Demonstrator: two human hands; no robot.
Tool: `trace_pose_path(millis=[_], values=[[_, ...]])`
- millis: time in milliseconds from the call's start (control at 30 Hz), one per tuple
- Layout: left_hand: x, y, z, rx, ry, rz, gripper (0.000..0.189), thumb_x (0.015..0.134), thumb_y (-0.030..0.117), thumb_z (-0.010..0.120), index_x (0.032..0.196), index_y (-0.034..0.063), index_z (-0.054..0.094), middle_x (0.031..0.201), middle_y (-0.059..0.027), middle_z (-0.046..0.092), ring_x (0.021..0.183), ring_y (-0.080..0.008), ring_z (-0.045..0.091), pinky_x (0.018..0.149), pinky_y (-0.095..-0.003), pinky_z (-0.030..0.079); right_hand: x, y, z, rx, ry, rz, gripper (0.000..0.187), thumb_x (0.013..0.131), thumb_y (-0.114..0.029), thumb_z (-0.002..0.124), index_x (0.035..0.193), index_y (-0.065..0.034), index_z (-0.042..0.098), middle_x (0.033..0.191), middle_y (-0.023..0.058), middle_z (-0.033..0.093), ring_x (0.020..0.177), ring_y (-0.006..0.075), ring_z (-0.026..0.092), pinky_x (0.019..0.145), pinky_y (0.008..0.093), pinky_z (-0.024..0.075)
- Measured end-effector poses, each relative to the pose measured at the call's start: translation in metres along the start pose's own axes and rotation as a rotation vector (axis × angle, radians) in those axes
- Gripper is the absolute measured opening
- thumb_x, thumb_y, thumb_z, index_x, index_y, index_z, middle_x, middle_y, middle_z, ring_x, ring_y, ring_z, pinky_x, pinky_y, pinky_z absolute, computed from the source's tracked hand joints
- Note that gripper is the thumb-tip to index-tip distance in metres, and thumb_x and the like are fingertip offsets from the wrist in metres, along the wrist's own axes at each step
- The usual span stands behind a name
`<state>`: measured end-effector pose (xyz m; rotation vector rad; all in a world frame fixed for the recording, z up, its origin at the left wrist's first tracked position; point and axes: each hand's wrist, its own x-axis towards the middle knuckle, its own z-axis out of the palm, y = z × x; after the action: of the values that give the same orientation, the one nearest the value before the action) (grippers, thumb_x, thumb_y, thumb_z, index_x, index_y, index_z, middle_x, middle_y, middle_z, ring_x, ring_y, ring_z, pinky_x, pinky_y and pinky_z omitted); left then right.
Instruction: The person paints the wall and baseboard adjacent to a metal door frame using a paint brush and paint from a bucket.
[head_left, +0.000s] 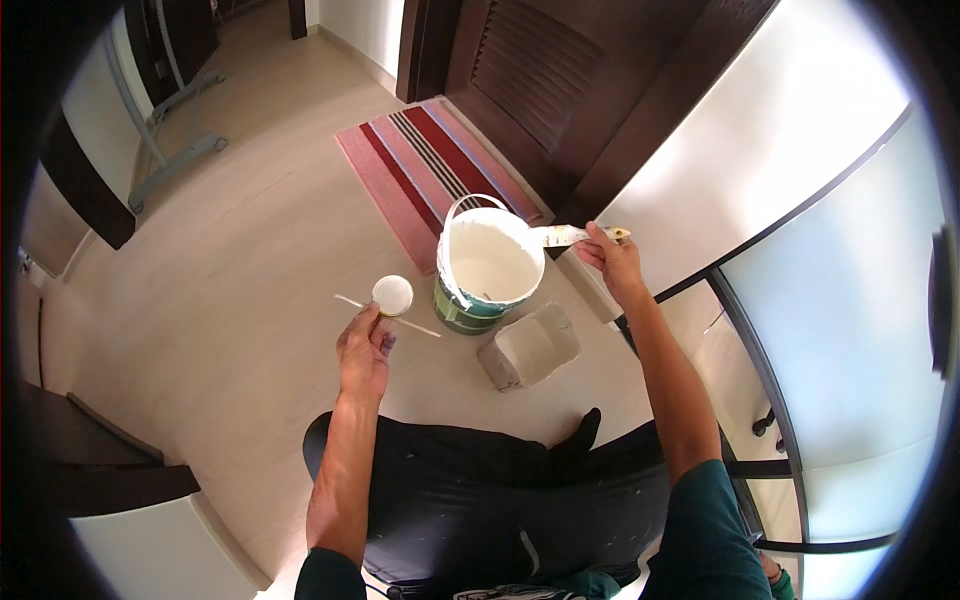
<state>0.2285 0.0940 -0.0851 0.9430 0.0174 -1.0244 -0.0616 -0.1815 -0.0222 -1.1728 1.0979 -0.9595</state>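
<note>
My left hand holds a small round white container or lid between its fingertips. A thin pale stick shows on both sides of those fingers; I cannot tell whether it is held or lies on the floor. My right hand grips the handle of a paintbrush, whose white-coated end is at the right rim of a large green paint bucket. Whitish paint and a raised white handle show at the bucket. Just below it stands a cut-open, paint-stained rectangular container.
A striped doormat lies behind the bucket, before a dark louvred wooden door. Frosted panels in a black frame stand at right. A wheeled grey metal stand is at upper left, and dark furniture at lower left.
</note>
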Motion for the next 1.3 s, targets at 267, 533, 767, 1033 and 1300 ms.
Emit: trace_pose_path(millis=[267,533,767,1033,1300], values=[[0.001,0.001,-0.002,0.015,0.037,-0.010,0.022,0.088,0.021,0.069,0.106,0.0105,0.063,0.093,0.0032,0.066,0.082,-0.0067,0.060,0.070,-0.0259,0.044,-0.015,0.007,-0.028,0.128,0.007,0.014,0.029,0.089,-0.017,0.068,0.105,0.0036,0.056,0.097,0.0136,0.066,0.084,0.0183,0.069,0.076,0.0264,0.0589],[0.002,0.001,-0.003,0.013,-0.068,-0.053,0.015,0.089,0.020,0.066,0.101,0.0105,0.065,0.094,0.0024,0.066,0.082,-0.0063,0.060,0.067,-0.0230,0.043,-0.046,0.034,-0.042,0.305,0.085,0.024,0.030,0.092,-0.014,0.063,0.111,0.0049,0.051,0.104,0.0163,0.063,0.091,0.0224,0.068,0.079,0.0293,0.0590],[0.004,0.005,-0.017,0.124,-0.232,-0.084,0.013,0.093,0.017,0.062,0.103,0.0085,0.062,0.101,0.0005,0.066,0.077,-0.0051,0.059,0.062,-0.0204,0.044,-0.106,0.062,-0.055,0.729,0.155,0.164,0.032,0.097,-0.022,0.054,0.117,0.0026,0.049,0.109,0.0209,0.063,0.103,0.0230,0.064,0.089,0.0307,0.0558],[-0.034,0.016,0.024,0.058,-0.178,-0.095,0.016,0.094,0.017,0.061,0.106,0.0053,0.059,0.104,-0.0023,0.066,0.091,-0.0065,0.062,0.060,-0.0193,0.044,-0.205,0.047,-0.075,0.689,0.050,0.342,0.038,0.095,-0.018,0.058,0.129,-0.0035,0.049,0.115,0.0076,0.062,0.105,0.0148,0.061,0.092,0.0291,0.0518],[-0.027,0.019,0.010,0.102,-0.155,-0.063,0.018,0.093,0.017,0.062,0.106,0.0050,0.059,0.109,-0.0006,0.065,0.103,-0.0069,0.060,0.061,-0.0203,0.044,-0.138,0.109,-0.084,0.020,-0.031,0.123,0.043,0.100,-0.045,0.045,0.117,-0.0085,0.061,0.103,-0.0009,0.061,0.097,0.0123,0.051,0.089,0.0289,0.0398]])
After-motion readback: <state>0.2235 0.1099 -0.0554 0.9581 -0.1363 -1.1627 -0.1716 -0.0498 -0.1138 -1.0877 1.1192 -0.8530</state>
